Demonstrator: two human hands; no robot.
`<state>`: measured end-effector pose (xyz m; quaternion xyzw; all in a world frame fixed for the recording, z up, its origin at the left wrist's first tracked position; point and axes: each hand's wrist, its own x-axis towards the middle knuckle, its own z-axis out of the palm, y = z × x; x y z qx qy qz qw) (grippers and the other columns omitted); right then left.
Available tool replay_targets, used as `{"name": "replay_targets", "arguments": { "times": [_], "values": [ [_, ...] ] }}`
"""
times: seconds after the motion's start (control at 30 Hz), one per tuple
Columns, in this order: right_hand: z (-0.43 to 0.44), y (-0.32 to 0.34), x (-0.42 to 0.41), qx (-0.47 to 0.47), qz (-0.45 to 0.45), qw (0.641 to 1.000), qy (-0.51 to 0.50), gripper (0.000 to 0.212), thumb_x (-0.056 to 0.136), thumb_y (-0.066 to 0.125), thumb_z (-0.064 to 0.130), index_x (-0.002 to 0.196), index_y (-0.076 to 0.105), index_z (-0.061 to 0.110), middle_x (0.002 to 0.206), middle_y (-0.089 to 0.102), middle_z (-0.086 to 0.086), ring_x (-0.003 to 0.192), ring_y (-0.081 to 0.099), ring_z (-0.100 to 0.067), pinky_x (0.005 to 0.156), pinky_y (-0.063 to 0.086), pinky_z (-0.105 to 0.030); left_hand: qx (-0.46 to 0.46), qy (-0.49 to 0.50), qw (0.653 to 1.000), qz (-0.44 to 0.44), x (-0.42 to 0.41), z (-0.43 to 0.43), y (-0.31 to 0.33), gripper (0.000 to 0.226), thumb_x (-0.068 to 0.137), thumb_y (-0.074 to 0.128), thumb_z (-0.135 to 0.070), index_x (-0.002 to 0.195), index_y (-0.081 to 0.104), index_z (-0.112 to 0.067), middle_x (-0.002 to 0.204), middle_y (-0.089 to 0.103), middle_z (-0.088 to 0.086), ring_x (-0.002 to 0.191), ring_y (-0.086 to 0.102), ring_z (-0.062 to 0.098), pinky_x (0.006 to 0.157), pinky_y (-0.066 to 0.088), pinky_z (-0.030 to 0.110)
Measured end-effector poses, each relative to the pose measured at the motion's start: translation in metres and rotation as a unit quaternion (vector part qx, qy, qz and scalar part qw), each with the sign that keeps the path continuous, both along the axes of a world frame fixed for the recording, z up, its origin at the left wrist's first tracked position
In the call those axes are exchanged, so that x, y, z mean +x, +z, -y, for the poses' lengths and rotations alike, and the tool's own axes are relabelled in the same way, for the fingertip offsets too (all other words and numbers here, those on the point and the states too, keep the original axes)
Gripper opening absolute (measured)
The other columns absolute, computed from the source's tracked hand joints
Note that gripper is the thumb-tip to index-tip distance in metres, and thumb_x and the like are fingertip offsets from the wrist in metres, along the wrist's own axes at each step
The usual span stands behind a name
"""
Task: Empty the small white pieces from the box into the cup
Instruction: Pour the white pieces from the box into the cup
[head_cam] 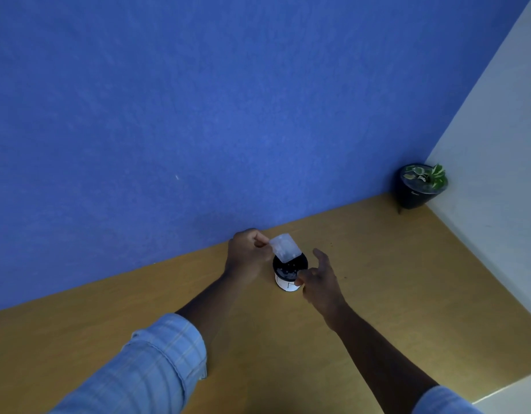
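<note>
Small clear plastic box (285, 248), rectangular with rounded corners, tilted over the mouth of the cup (289, 271), lower edge just above the rim; contents of the box too blurred to tell. Pinched at its upper left corner by the left hand (248, 255), thumb and fingers closed on the edge. Cup white on the outside with thin dark line markings on its wall, not readable; dark on the inside, with a scatter of small white pieces (288, 272) lying within. Standing upright on the wooden table (392, 279), close to the back edge. Right hand (319, 280) just beside the cup on its right, thumb touching the wall near the rim, other fingers spread apart and lifted clear, clasping nothing. Both forearms bare, light blue checked sleeves (156, 363) rolled up toward the elbows. Tabletop plain yellowish-brown, set into a corner: textured blue wall (198, 100) behind, pale white wall (497, 150) to the right. Dark round pot (419, 192) with green and white leaves in the far right corner of the table, well apart from the cup.
</note>
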<state>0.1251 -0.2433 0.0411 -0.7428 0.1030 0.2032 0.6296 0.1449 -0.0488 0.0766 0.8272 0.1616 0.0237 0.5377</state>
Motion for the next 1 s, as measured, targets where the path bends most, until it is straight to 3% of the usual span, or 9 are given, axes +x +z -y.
{"name": "replay_targets", "arguments": {
  "times": [0.1,0.17,0.27,0.43,0.5,0.67,0.77,0.93,1.0],
  "values": [
    [-0.001,-0.002,0.001,0.028,-0.019,0.999,-0.029,0.059,0.1,0.055,0.014,0.153,0.038,0.031,0.082,0.078,-0.001,0.06,0.062,-0.012,0.052,0.05,-0.025,-0.085,0.037,0.996,-0.006,-0.002,-0.005,0.005,0.012,0.082,0.082,0.0,0.091,0.078,-0.006,0.087,0.081,0.02,0.082,0.081,0.04,0.074,0.068,0.044],
    [-0.002,-0.005,0.0,0.041,-0.025,0.998,-0.039,0.039,0.101,0.052,0.018,0.138,0.049,0.03,0.072,0.078,0.007,0.052,0.062,-0.006,0.053,0.051,-0.027,-0.13,0.051,0.99,-0.015,-0.005,-0.007,0.01,0.017,0.083,0.082,0.001,0.1,0.079,-0.004,0.091,0.083,0.02,0.08,0.081,0.035,0.067,0.067,0.033],
    [-0.006,-0.005,0.0,0.062,-0.038,0.996,-0.056,0.027,0.103,0.049,0.027,0.123,0.066,0.023,0.071,0.078,0.004,0.055,0.065,-0.01,0.058,0.053,-0.032,-0.168,0.054,0.984,-0.02,-0.01,-0.011,0.018,0.021,0.086,0.082,0.001,0.106,0.079,-0.003,0.097,0.083,0.02,0.086,0.083,0.034,0.074,0.07,0.036],
    [-0.011,0.008,-0.003,0.12,-0.095,0.986,-0.065,0.036,0.104,0.046,0.041,0.113,0.075,0.022,0.08,0.081,-0.005,0.071,0.073,-0.023,0.071,0.059,-0.039,-0.203,0.048,0.978,-0.02,-0.024,-0.016,0.028,0.017,0.089,0.079,0.0,0.106,0.079,0.0,0.096,0.083,0.02,0.078,0.082,0.029,0.069,0.068,0.034],
    [-0.012,0.014,-0.006,0.159,-0.121,0.978,-0.063,0.041,0.109,0.042,0.044,0.114,0.075,0.019,0.095,0.084,-0.01,0.086,0.076,-0.031,0.077,0.062,-0.043,-0.206,0.042,0.977,-0.027,-0.03,-0.017,0.029,0.017,0.087,0.08,0.0,0.104,0.079,0.0,0.096,0.084,0.02,0.078,0.082,0.031,0.071,0.068,0.037],
    [-0.016,0.03,-0.012,0.292,-0.141,0.946,-0.022,0.047,0.111,0.043,0.044,0.135,0.069,0.013,0.136,0.072,-0.022,0.11,0.07,-0.037,0.085,0.062,-0.049,-0.203,0.027,0.978,-0.042,-0.041,-0.015,0.028,0.026,0.077,0.083,-0.008,0.102,0.08,-0.002,0.093,0.084,0.018,0.086,0.083,0.038,0.082,0.069,0.048],
    [-0.019,0.035,-0.016,0.351,-0.135,0.926,0.019,0.058,0.115,0.032,0.047,0.146,0.055,0.003,0.143,0.062,-0.036,0.111,0.063,-0.043,0.082,0.058,-0.049,-0.202,0.015,0.978,-0.043,-0.047,-0.014,0.024,0.021,0.081,0.081,-0.003,0.101,0.08,0.0,0.094,0.083,0.021,0.08,0.082,0.032,0.078,0.07,0.045],
    [-0.022,0.032,-0.02,0.312,-0.124,0.941,0.05,0.055,0.114,0.037,0.046,0.14,0.064,0.006,0.135,0.063,-0.04,0.111,0.063,-0.046,0.086,0.056,-0.053,-0.185,0.026,0.981,-0.052,-0.05,-0.01,0.022,0.015,0.083,0.079,0.002,0.098,0.079,0.001,0.09,0.083,0.02,0.073,0.079,0.026,0.07,0.069,0.039],
    [-0.019,0.029,-0.019,0.247,-0.085,0.962,0.078,0.044,0.111,0.045,0.041,0.138,0.066,0.014,0.134,0.07,-0.03,0.109,0.07,-0.044,0.088,0.06,-0.053,-0.179,0.028,0.982,-0.047,-0.047,-0.009,0.024,0.015,0.083,0.079,0.003,0.098,0.077,0.003,0.089,0.082,0.022,0.071,0.079,0.026,0.066,0.068,0.036]
  ]
}}
